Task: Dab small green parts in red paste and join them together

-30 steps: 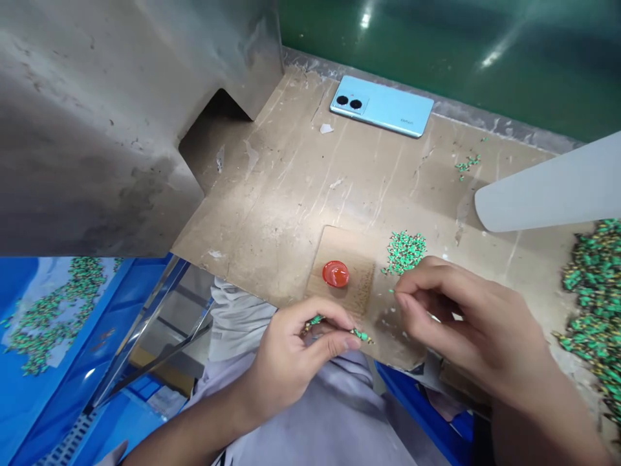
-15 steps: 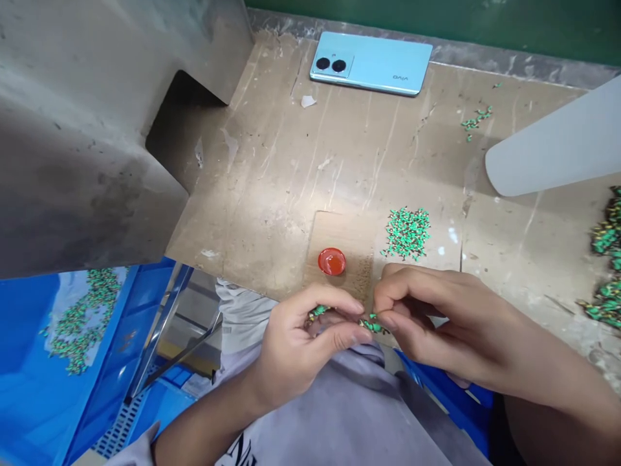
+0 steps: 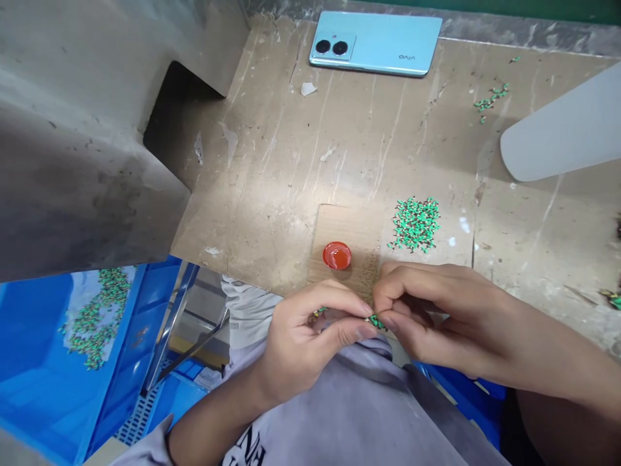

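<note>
My left hand (image 3: 315,343) pinches a small green-and-dark piece (image 3: 375,321) between thumb and forefinger. More green bits show inside its curled palm. My right hand (image 3: 431,317) meets it from the right, thumb and forefinger closed at the same piece; whether they hold a separate part is too small to tell. Just beyond the hands, a small red dish (image 3: 336,256) with shiny orange-red contents sits on a thin wooden board (image 3: 349,220). To the right of the board lies a pile of tiny green pieces with dark ends (image 3: 416,224).
A light-blue phone (image 3: 376,43) lies at the table's back edge. A white cylinder (image 3: 563,133) juts in from the right, near scattered green pieces (image 3: 491,100). At left stands a metal housing (image 3: 97,129); below it, a blue bin (image 3: 39,343) holds more green pieces (image 3: 99,317).
The view has tilted slightly downward and shifted left, so table things appear higher and further right. My fingertips have drawn closer together around the small green piece.
</note>
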{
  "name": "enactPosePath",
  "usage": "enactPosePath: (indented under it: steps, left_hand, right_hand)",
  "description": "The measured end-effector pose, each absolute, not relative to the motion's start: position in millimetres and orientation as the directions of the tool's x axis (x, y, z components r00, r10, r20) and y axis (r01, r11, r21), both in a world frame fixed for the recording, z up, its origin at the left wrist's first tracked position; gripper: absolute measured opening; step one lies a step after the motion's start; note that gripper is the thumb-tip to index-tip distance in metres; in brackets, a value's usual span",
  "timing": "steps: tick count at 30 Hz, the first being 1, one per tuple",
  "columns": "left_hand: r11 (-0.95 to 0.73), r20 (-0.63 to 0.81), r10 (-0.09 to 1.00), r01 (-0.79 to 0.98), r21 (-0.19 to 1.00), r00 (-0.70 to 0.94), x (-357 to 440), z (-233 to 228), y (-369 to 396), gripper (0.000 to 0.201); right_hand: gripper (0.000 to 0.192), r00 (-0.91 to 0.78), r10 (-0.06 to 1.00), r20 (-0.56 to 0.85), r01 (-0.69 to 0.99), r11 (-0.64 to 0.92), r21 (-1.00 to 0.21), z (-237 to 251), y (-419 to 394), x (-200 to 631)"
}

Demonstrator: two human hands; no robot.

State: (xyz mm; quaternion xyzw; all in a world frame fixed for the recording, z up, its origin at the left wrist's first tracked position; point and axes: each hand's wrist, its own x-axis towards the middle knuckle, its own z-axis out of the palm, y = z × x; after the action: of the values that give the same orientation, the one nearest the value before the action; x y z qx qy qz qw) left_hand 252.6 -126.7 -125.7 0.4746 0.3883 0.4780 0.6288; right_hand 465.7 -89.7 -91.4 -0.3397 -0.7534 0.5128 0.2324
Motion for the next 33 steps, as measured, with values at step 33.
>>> enactPosePath:
  steps: [33]
  left_hand:
    - [0.257, -0.175, 0.946, -0.306, 0.917, 0.272, 258.8, -126.0, -126.1, 0.012]
  right_hand:
    - [0.011, -0.581, 0.799, -0.158, 0.313, 0.04, -0.949, -85.6, -101.2, 471.4]
